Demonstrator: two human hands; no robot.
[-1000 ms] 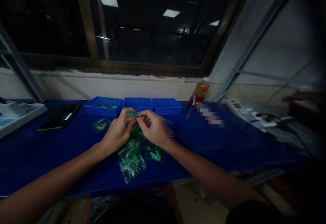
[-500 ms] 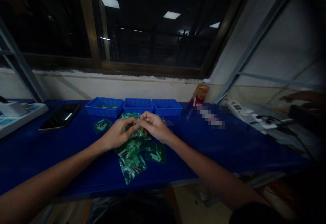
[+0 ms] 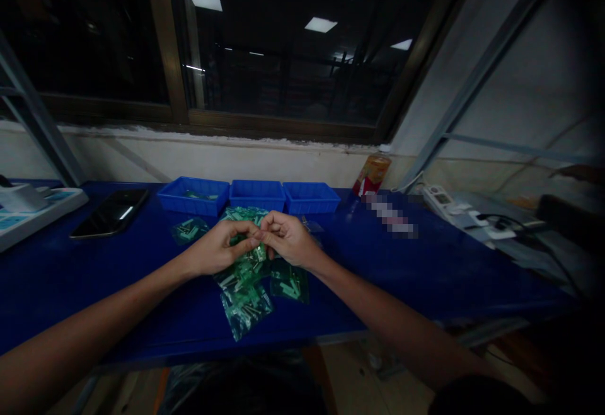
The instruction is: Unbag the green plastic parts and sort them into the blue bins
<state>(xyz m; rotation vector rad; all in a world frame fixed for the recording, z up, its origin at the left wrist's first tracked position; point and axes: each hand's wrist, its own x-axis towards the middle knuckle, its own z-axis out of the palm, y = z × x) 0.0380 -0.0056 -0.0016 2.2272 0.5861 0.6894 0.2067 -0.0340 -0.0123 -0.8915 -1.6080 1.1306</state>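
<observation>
My left hand (image 3: 220,248) and my right hand (image 3: 288,237) meet fingertip to fingertip above a heap of small green plastic bags (image 3: 246,289) on the blue table (image 3: 401,270). Both hands pinch the top of one green bag (image 3: 258,252) that hangs between them. Each bag holds small pale parts. One more green bag (image 3: 188,230) lies apart to the left of my left hand. Behind the hands stand three shallow blue trays: left tray (image 3: 193,196), middle tray (image 3: 258,194), right tray (image 3: 312,198).
A dark phone (image 3: 111,213) lies at the left, beside a white board (image 3: 28,216). A bottle (image 3: 372,174) stands against the wall at the back. A white power strip (image 3: 454,208) with cables lies on the right. A dark window fills the wall behind.
My hands came down a little from near the trays toward the heap. The fingertips stay together on the bag. The heap has not moved.
</observation>
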